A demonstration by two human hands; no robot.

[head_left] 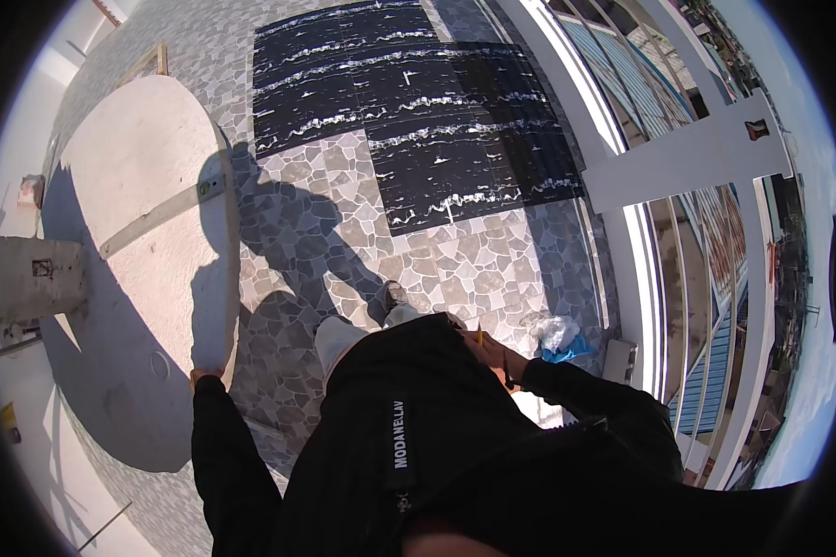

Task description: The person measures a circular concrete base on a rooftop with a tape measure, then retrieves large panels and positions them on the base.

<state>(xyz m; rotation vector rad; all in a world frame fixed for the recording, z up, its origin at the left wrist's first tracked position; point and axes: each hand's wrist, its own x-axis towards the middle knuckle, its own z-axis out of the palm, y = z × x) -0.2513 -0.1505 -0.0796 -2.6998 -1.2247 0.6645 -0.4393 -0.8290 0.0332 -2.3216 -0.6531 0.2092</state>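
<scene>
My left hand (206, 375) shows only as fingers past a black sleeve, gripping the near edge of a large rounded pale board (139, 167) that lies on the floor at the left. A long wooden strip (158, 215) lies slanted across the board. My right hand (494, 358) is held close to my chest, its fingers closed on a thin yellow pencil (480, 338) that points upward. My black jacket and one pale trouser leg with a shoe (395, 299) fill the lower middle of the view.
Stone-pattern floor tiles (455, 260) run ahead, with a patch of black tiles (409, 111) beyond. A white railing (636, 251) borders the right side. A white and blue plastic bag (557, 334) lies by it. A concrete column (28, 278) stands at the left.
</scene>
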